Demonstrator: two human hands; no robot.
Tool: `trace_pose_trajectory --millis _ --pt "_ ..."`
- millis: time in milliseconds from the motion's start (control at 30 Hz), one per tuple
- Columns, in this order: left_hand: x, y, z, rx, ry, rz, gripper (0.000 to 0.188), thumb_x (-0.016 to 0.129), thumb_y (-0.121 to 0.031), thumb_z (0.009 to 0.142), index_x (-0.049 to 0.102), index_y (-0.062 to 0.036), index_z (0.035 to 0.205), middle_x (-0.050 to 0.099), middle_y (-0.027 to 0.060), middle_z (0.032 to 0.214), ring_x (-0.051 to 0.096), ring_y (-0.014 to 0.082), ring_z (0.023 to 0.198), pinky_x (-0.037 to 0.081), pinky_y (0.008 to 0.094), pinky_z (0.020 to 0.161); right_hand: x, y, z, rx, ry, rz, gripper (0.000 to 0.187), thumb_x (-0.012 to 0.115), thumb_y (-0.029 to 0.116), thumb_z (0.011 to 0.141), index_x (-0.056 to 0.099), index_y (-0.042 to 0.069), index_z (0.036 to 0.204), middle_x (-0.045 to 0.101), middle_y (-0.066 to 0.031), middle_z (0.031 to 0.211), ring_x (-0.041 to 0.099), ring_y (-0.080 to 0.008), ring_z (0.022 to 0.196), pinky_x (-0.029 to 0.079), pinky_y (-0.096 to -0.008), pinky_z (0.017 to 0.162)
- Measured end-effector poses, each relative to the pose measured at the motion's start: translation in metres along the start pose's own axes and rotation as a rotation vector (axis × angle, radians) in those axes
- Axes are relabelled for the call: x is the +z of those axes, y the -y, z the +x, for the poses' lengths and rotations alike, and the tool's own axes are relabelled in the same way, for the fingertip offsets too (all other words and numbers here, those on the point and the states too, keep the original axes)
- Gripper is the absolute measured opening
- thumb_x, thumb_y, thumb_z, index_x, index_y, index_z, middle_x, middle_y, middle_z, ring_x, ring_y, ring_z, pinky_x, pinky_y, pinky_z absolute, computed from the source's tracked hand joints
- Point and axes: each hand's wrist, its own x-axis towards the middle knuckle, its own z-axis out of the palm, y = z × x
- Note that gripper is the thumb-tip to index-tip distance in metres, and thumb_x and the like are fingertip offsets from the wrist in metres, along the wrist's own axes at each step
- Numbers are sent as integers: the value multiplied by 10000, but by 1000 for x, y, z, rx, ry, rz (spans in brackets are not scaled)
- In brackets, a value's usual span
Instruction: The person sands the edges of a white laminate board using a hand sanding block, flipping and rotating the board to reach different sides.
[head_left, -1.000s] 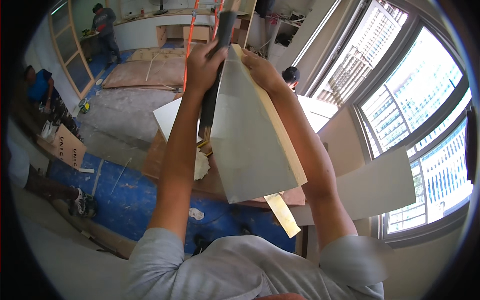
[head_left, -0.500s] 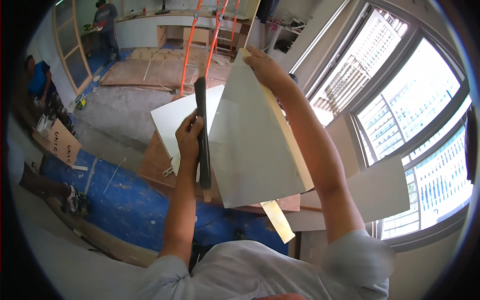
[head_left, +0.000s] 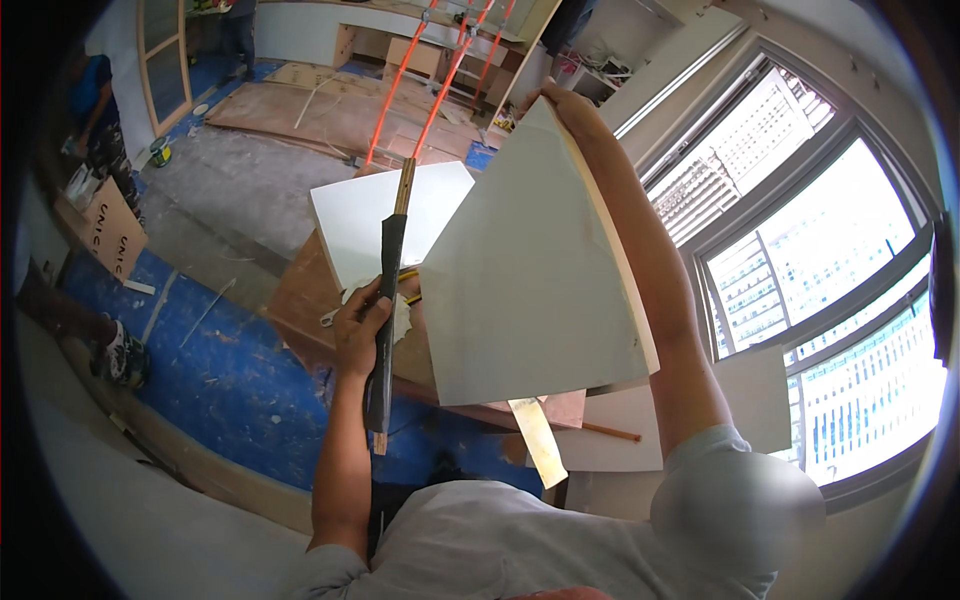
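My left hand (head_left: 360, 335) is closed around a long wooden stick partly wrapped in a black sheet (head_left: 391, 270). Bare wood sticks out at both ends of the wrap. At its far corner, my right hand (head_left: 562, 108) grips a grey-white panel (head_left: 540, 270) with a pale raw edge along its right side; the fingers are partly hidden behind it. The stick is to the left of the panel, with a gap between them. Beneath lies another white panel (head_left: 375, 215) on a brown wooden bench (head_left: 300, 300). A pale yellow strip (head_left: 540, 445) hangs below the held panel's near edge.
An orange ladder (head_left: 440, 85) stands beyond the bench. Blue sheeting (head_left: 220, 370) covers the floor to the left, near a printed cardboard piece (head_left: 112, 230). One person (head_left: 95, 120) is at far left, another (head_left: 238, 40) at the back. Windows (head_left: 800, 230) line the right; a white board (head_left: 745, 400) leans below.
The wrapped stick has come nearer to me and slightly left, away from the held panel. The panel has turned slightly, and more of its face shows. My view has shifted a little.
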Motion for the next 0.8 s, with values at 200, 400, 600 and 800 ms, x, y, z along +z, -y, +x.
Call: trace_pose_trajectory --millis 200,400,600,800 --pt "4 -34 -4 37 46 52 393 686 -116 975 647 46 1331 706 40 1071 613 64 894 480 213 799 1 -24 -5 -106 134 147 329 466 220 1073 600 -2 1276 688 -107 1143 670 -214 1044 567 -350 890" --pt "8 -33 -18 56 110 56 418 693 -127 977 634 40 1356 695 33 1097 600 82 987 466 233 868 -28 -23 12 -204 437 -73 333 488 188 1097 501 -27 1351 677 -141 1153 675 -272 1098 589 -383 935" --pt "-38 7 -35 -33 10 49 516 755 -214 956 619 40 1384 683 53 1201 611 108 1048 469 246 909 27 -9 -21 -90 84 101 236 476 179 1094 576 -1 1209 679 -105 1062 685 -252 1041 604 -389 893" --pt "-62 14 -41 -114 -52 69 592 791 -298 936 617 23 1402 677 33 1168 601 100 1017 469 248 906 8 -16 2 -32 151 171 269 547 184 1048 596 -26 1211 693 -137 996 706 -245 958 592 -365 829"
